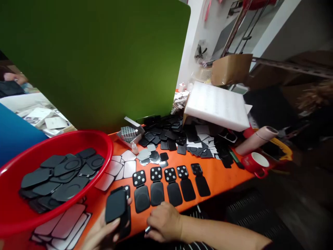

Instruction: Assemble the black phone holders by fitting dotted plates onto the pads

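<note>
My left hand (pixel 102 229) holds a dark folding case (pixel 116 205) near the table's front edge. Its fingers wrap around the case, and a dotted black piece shows just behind it. My right hand (pixel 163 222) is closed around a small metallic-tipped tool (pixel 148 229), whose rest is hidden in the fist. Beyond my right hand, several opened black cases (pixel 157 193) stand in a row on the orange table (pixel 182 173). Their small upper plates (pixel 156 173) carry white dots. To the left, a red basin (pixel 109 152) holds many dark cases (pixel 65 170).
A green divider (pixel 104 62) rises behind the table. Black pieces (pixel 169 135) are heaped at the back, near a white foam block (pixel 217 104). A red mug (pixel 256 164) and pink bottle (pixel 257 140) stand right. Another person's hand (pixel 15 78) shows far left.
</note>
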`<state>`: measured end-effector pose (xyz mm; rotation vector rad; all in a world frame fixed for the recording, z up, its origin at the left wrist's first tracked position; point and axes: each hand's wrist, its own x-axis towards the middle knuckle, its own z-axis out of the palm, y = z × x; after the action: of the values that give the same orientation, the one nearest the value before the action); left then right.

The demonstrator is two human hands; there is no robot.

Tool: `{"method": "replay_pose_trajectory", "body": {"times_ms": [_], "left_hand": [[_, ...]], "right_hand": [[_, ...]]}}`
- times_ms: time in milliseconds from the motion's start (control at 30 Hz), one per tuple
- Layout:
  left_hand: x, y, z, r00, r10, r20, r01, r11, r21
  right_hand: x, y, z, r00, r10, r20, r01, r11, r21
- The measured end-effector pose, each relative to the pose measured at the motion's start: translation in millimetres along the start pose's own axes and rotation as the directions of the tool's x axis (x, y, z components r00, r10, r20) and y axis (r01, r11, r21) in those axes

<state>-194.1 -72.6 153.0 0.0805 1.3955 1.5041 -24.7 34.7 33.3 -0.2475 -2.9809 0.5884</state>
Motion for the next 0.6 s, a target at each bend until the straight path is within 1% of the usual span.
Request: {"method": "replay_pose_trajectory", "body": {"times_ms": [33, 67, 100, 133, 167, 200, 233, 267, 300, 333, 367, 467, 600], "left_hand": [[-4, -13, 10.8, 1.000, -0.009, 0.021, 0.009, 1.000, -0.009], [-7, -22, 19.9, 0.999, -0.014, 0.043, 0.015, 1.000, -0.009], [-9, -29, 27.0, 0.998, -0.018, 0.058, 0.018, 1.000, 0.003], [-9, -34, 32.3, 0.997, -0.023, 0.072, 0.021, 1.000, 0.022], [-10, -36, 35.9, 0.996, -0.026, 0.088, 0.022, 0.999, 0.040], [-9, -38, 38.1, 0.994, -0.026, 0.104, 0.021, 0.998, 0.056], [-8, -39, 39.6, 0.993, -0.024, 0.116, 0.016, 0.998, 0.067], [-8, -40, 40.8, 0.992, -0.020, 0.127, 0.011, 0.997, 0.074], [-7, -42, 42.2, 0.991, -0.017, 0.136, 0.006, 0.997, 0.077], [-7, -45, 44.0, 0.989, -0.018, 0.144, 0.006, 0.997, 0.083], [-7, -49, 46.3, 0.988, -0.024, 0.150, 0.011, 0.996, 0.088], [-9, -65, 55.1, 0.986, -0.063, 0.155, 0.054, 0.997, 0.060], [-9, -87, 61.3, 0.987, -0.131, 0.097, 0.131, 0.991, 0.006]], "right_hand": [[-8, -4, -4, 0.999, 0.026, 0.028, -0.028, 0.996, 0.081], [-18, -7, -7, 0.995, 0.070, 0.067, -0.082, 0.979, 0.185], [-30, -9, -8, 0.984, 0.138, 0.115, -0.168, 0.937, 0.306], [-41, -9, -7, 0.957, 0.235, 0.170, -0.287, 0.856, 0.431], [-51, -7, -4, 0.905, 0.352, 0.238, -0.424, 0.719, 0.551], [-60, -5, 1, 0.826, 0.467, 0.314, -0.544, 0.520, 0.658], [-67, -2, 6, 0.737, 0.551, 0.393, -0.612, 0.295, 0.734], [-71, 0, 12, 0.663, 0.592, 0.459, -0.623, 0.095, 0.777], [-73, 2, 18, 0.619, 0.602, 0.505, -0.600, -0.052, 0.798], [-73, 3, 23, 0.602, 0.600, 0.527, -0.569, -0.141, 0.810], [-71, 3, 27, 0.603, 0.596, 0.530, -0.543, -0.179, 0.820], [-63, 0, 34, 0.616, 0.594, 0.517, -0.508, -0.203, 0.837], [-57, 1, 35, 0.616, 0.579, 0.533, -0.494, -0.243, 0.835]]}}
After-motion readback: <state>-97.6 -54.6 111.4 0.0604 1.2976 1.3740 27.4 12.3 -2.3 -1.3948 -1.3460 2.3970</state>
